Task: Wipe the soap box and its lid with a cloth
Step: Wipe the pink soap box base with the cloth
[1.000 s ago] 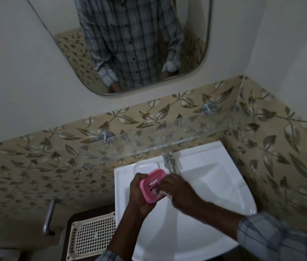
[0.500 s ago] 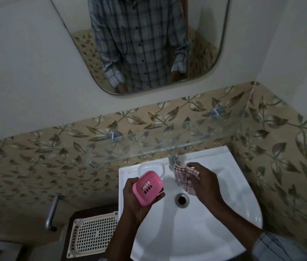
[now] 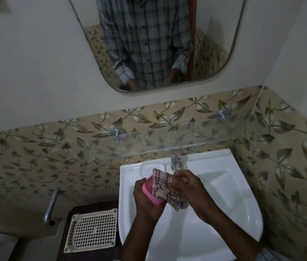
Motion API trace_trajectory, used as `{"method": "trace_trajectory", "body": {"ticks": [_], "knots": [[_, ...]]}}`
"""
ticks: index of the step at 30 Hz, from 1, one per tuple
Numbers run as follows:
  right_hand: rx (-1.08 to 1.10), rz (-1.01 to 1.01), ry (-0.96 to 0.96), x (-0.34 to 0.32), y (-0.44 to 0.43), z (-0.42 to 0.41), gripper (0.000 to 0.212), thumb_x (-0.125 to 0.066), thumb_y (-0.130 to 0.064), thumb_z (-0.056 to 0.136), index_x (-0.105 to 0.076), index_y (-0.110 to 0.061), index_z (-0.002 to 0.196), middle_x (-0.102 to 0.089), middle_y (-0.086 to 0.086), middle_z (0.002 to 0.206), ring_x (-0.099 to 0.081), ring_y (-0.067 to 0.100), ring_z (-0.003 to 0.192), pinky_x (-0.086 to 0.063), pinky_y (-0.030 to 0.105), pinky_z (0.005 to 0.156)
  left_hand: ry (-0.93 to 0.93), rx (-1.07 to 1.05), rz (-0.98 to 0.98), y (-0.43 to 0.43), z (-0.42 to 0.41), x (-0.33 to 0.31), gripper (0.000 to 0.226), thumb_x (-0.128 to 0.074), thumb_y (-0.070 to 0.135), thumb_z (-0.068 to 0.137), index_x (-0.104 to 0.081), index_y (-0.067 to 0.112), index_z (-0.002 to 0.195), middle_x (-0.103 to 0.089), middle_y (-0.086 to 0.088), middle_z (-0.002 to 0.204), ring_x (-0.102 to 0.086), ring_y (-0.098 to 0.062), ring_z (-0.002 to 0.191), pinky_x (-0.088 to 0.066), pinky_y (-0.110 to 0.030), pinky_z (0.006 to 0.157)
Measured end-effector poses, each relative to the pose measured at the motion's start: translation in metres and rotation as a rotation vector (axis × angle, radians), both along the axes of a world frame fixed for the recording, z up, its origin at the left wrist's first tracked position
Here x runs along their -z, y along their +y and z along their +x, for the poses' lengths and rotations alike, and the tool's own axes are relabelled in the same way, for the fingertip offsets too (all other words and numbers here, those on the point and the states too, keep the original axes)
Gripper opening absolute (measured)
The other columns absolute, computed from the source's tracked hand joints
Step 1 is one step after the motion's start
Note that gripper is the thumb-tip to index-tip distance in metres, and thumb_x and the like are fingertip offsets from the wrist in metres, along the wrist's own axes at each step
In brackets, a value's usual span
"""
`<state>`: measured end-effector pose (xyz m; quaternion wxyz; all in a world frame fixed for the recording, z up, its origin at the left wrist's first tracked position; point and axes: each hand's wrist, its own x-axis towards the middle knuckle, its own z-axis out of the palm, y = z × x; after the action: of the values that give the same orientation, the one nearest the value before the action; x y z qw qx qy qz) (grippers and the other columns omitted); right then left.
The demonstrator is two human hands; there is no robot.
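Standing at the white corner washbasin (image 3: 224,185), we hold the pink soap box (image 3: 150,192) above the bowl in our left hand (image 3: 146,202), fingers curled around its outer edge and underside. Our right hand (image 3: 184,183) presses a checked cloth (image 3: 163,184) against the box's open side, fingers bunched and closed on the fabric; one corner of the cloth hangs down past the box. Whether this pink piece is the box or its lid, we cannot tell, since the cloth covers most of it. The chrome tap (image 3: 175,162) stands just behind our hands, under a glass shelf (image 3: 149,146). A cream plastic grid tray (image 3: 92,230) lies left of the basin. The mirror (image 3: 158,44) above reflects a checked shirt.
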<state>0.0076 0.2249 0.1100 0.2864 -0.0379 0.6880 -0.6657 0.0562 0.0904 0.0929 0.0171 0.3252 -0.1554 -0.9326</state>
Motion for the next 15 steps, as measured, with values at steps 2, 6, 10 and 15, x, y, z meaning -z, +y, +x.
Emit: {"method": "trace_trajectory", "body": {"ticks": [2,6,10,15], "knots": [[-0.175,0.161,0.499,-0.004,0.013,0.003,0.016,-0.065,-0.009,0.088,-0.069,-0.017,0.101,-0.060,0.003,0.128,-0.062,0.009,0.114,-0.052,0.030,0.098,0.001,0.026,0.115,-0.007,0.002,0.000,0.058,-0.041,0.036,0.088,-0.062,-0.008,0.119,-0.061,-0.030,0.118,-0.058,-0.044,0.104,-0.047,-0.052,0.095],[-0.718,0.374,1.119,-0.007,0.038,-0.013,0.087,-0.070,-0.056,0.076,-0.033,-0.027,0.150,-0.014,0.001,0.163,-0.012,0.016,0.150,-0.010,0.033,0.123,0.067,0.092,0.261,-0.017,0.000,-0.004,0.063,-0.040,0.033,0.086,-0.058,-0.016,0.121,-0.060,-0.033,0.115,-0.058,-0.045,0.103,-0.057,-0.059,0.084],[-0.816,0.553,1.334,0.003,0.032,-0.022,0.099,-0.086,-0.024,0.067,-0.035,-0.009,0.150,-0.035,0.013,0.156,-0.035,0.029,0.143,-0.035,0.050,0.114,0.032,0.167,0.221,-0.016,-0.006,0.000,0.065,-0.040,0.038,0.090,-0.061,-0.015,0.121,-0.063,-0.034,0.117,-0.063,-0.045,0.099,-0.057,-0.058,0.085],[-0.778,0.484,1.405,0.003,0.018,-0.037,0.084,-0.084,0.000,0.055,-0.059,-0.013,0.134,-0.064,0.015,0.124,-0.063,0.036,0.108,-0.052,0.046,0.091,-0.013,0.217,0.084,-0.020,-0.012,0.001,0.060,-0.051,0.037,0.077,-0.061,-0.008,0.115,-0.064,-0.028,0.105,-0.059,-0.038,0.095,-0.055,-0.046,0.090]]}}
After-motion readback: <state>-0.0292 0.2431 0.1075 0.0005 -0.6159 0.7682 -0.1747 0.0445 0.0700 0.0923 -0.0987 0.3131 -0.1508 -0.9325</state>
